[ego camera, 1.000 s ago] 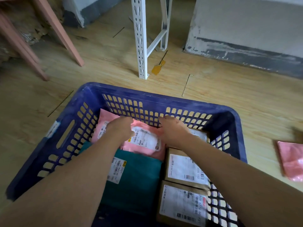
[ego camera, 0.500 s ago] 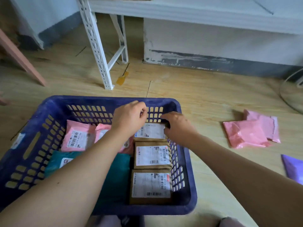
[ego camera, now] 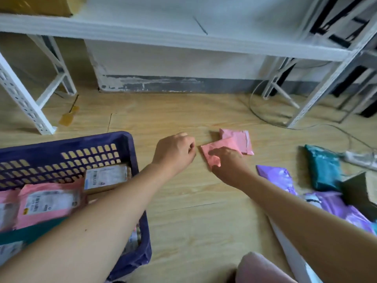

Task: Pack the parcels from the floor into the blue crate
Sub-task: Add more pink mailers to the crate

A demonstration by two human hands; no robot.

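The blue crate stands at the left on the wooden floor. It holds a pink labelled parcel, a brown labelled box and a teal parcel, mostly hidden under my left arm. Two pink parcels lie overlapped on the floor to its right, a nearer one and a farther one. My right hand pinches the near edge of the nearer pink parcel. My left hand hovers just left of it with curled fingers, holding nothing.
A purple parcel, a teal parcel and more purple bags lie at the right beside a cardboard box. White shelf legs stand behind the crate. A cable and a power strip are at the far right.
Both hands have left the crate and moved right across the floor to the pink parcels. My view has swung right, so the crate now sits at the left edge.
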